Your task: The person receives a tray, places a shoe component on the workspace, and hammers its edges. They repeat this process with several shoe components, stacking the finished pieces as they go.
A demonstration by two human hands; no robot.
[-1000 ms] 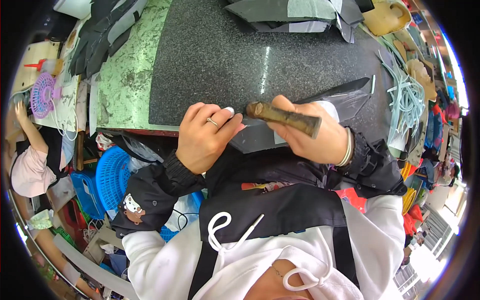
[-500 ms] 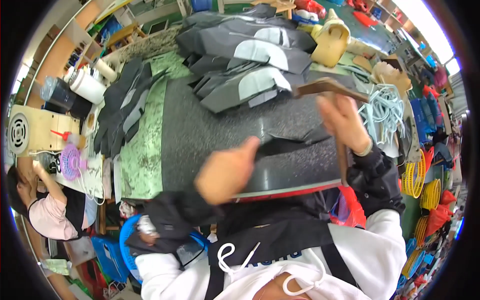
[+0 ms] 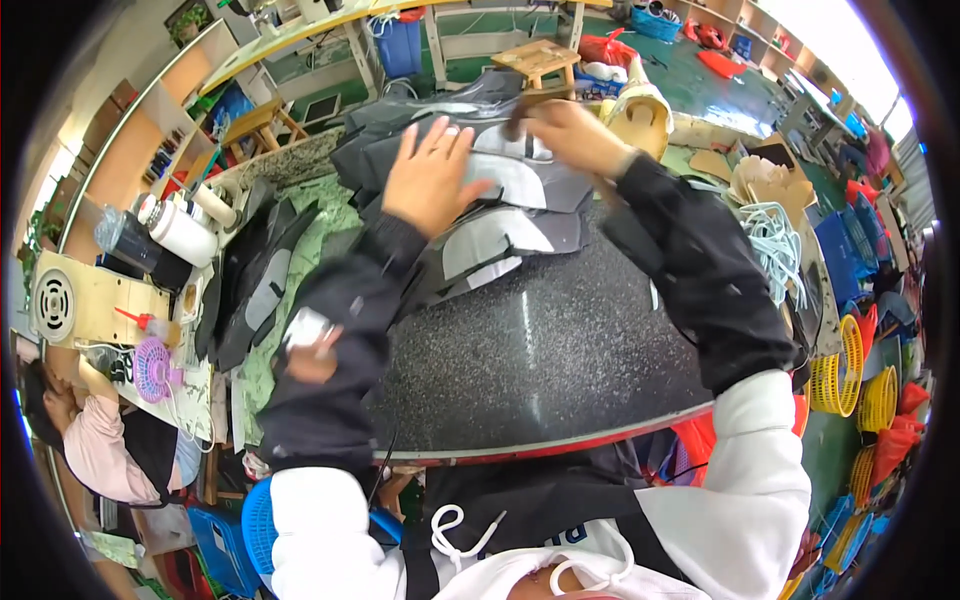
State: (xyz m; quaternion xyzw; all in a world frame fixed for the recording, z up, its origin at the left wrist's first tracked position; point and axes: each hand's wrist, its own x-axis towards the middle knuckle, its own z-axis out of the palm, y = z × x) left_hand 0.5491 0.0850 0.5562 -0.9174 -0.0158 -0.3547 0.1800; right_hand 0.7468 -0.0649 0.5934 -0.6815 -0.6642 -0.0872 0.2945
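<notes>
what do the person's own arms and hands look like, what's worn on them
Both hands are bare, without gloves. The left hand wears a ring on one finger. Each forearm is covered by a loose black oversleeve, gathered at the wrist, pulled over a white sweatshirt that shows at the upper arms. The left oversleeve carries a small pale patch.

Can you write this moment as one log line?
left hand: flat on grey cut pieces | right hand: gripping brown tool over pile | surface: dark speckled slab
</notes>
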